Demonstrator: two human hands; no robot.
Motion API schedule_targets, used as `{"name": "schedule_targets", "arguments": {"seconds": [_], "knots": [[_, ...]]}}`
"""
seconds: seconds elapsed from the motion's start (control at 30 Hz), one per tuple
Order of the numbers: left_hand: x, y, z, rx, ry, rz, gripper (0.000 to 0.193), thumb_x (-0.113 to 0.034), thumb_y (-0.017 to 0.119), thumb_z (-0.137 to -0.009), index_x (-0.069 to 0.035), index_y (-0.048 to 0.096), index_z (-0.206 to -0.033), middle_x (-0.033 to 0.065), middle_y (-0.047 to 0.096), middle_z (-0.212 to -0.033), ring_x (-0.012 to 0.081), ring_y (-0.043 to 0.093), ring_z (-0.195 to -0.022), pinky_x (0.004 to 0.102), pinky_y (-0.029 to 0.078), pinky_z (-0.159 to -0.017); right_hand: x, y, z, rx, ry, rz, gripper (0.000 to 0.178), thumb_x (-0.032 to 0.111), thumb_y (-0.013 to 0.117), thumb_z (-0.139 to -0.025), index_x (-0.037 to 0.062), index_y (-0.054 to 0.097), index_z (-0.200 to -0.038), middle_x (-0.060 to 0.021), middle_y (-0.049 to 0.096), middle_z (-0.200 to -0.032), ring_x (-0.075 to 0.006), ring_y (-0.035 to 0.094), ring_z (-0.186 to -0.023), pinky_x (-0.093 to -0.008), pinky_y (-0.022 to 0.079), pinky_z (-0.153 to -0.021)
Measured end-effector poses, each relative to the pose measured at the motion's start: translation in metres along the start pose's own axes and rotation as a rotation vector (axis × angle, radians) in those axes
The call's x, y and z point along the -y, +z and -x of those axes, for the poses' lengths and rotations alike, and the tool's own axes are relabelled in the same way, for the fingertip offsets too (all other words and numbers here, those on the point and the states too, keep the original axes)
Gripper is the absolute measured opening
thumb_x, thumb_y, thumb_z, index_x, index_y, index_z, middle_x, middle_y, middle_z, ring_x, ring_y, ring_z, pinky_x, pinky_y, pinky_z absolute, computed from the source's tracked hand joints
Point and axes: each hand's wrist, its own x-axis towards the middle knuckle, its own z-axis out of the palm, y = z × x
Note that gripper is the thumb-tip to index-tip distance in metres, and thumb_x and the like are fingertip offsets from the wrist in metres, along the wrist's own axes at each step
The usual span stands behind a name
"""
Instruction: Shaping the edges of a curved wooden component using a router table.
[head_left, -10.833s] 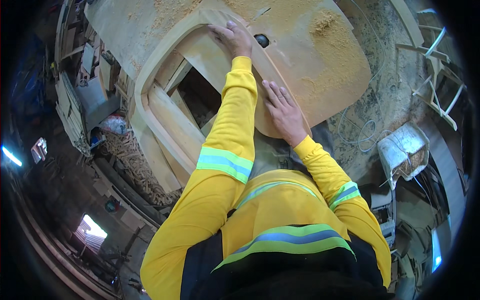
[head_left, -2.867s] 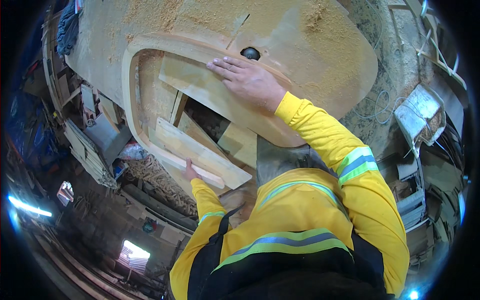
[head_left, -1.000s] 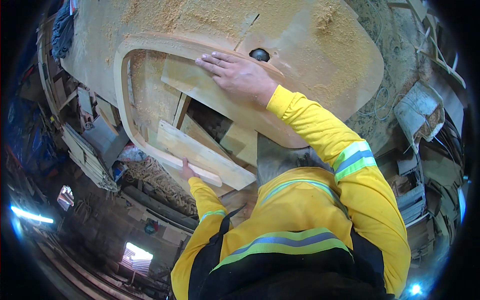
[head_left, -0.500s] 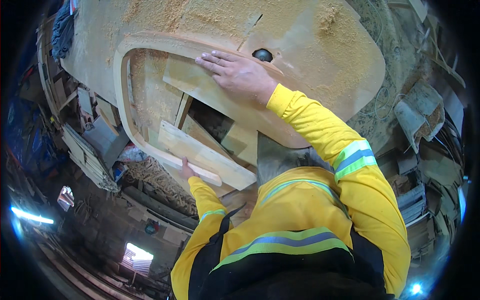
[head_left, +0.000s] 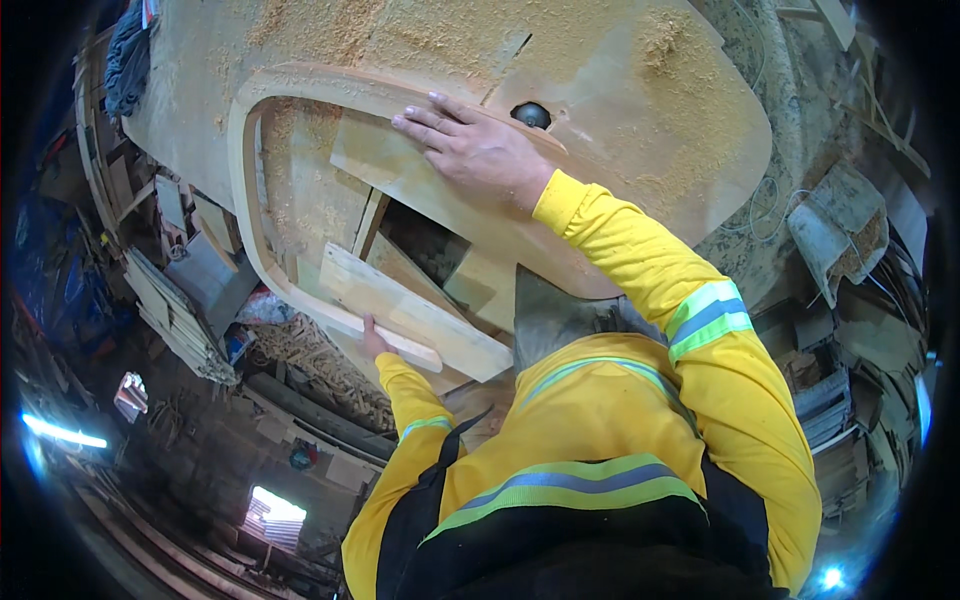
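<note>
A pale, U-shaped curved wooden piece (head_left: 249,215) lies on a broad wooden table top (head_left: 600,60) dusted with shavings. My right hand (head_left: 480,150) rests flat on its far arm, fingers stretched to the left. Just beyond that hand, a dark round metal spindle (head_left: 531,115) sits in a hole in the table, close to the arm's edge. My left hand (head_left: 376,340) grips the near arm by its end, one digit over the top and the other fingers hidden. Between the arms lies a loose board (head_left: 415,310).
Sawdust is heaped on the far side of the table. A dark rectangular opening (head_left: 420,240) shows in the table inside the curve. Stacked boards (head_left: 180,310) and wood scraps lie at the left. A cut-open container (head_left: 840,230) with sawdust stands at the right.
The curved piece and both hands have shifted very slightly left and away relative to the spindle and table. Both hands keep the same hold.
</note>
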Motion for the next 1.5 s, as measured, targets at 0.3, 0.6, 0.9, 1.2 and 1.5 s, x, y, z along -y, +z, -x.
{"name": "schedule_targets", "arguments": {"seconds": [0.3, 0.6, 0.9, 1.2, 1.5], "knots": [[-0.002, -0.004, -0.007, -0.012, 0.015, -0.03, 0.085, -0.021, 0.086, -0.075, 0.024, 0.041, -0.132, 0.0301, 0.06, -0.122, 0.0356, 0.063, -0.099, 0.0462, 0.055, -0.088, 0.001, 0.0, -0.006, -0.002, 0.005, -0.011, 0.023, 0.019, 0.056, -0.086, 0.0065, 0.073, -0.094, -0.0078, 0.047, -0.151, -0.0206, 0.043, -0.14, -0.0398, 0.025, -0.124], [-0.01, 0.003, -0.001, -0.096, 0.023, -0.111, 0.093, -0.027, 0.087, -0.073, 0.025, 0.039, -0.132, 0.0315, 0.06, -0.122, 0.0366, 0.063, -0.101, 0.0463, 0.055, -0.09, 0.0, -0.002, -0.009, 0.065, 0.013, -0.017, 0.026, 0.018, 0.053, -0.088, 0.0046, 0.072, -0.101, -0.0063, 0.044, -0.154, -0.0179, 0.042, -0.141, -0.0392, 0.022, -0.125], [-0.004, 0.002, -0.014, -0.073, 0.02, -0.057, 0.102, -0.029, 0.088, -0.072, 0.023, 0.032, -0.139, 0.0315, 0.057, -0.128, 0.0372, 0.062, -0.106, 0.0466, 0.054, -0.093, 0.0, -0.002, -0.014, 0.059, 0.012, -0.025, 0.027, 0.017, 0.053, -0.088, 0.0042, 0.071, -0.103, -0.007, 0.042, -0.155, -0.0185, 0.042, -0.141, -0.0394, 0.022, -0.125], [-0.008, 0.003, -0.019, -0.117, 0.039, -0.094, 0.074, -0.026, 0.085, -0.075, 0.022, 0.052, -0.121, 0.0239, 0.065, -0.114, 0.0324, 0.065, -0.093, 0.0434, 0.055, -0.083, 0.0, 0.006, -0.019, 0.035, 0.004, 0.013, 0.025, 0.017, 0.054, -0.088, 0.0049, 0.071, -0.102, -0.006, 0.041, -0.156, -0.0186, 0.041, -0.142, -0.0391, 0.023, -0.125], [-0.013, -0.006, -0.055, -0.002, -0.024, -0.07, 0.094, -0.028, 0.085, -0.075, 0.023, 0.035, -0.136, 0.0303, 0.059, -0.124, 0.0359, 0.064, -0.097, 0.0471, 0.055, -0.085, 0.001, 0.01, -0.036, 0.048, 0.002, 0.013, 0.027, 0.018, 0.053, -0.089, 0.0056, 0.069, -0.106, -0.0058, 0.041, -0.156, -0.0185, 0.041, -0.142, -0.0399, 0.023, -0.125]]}}
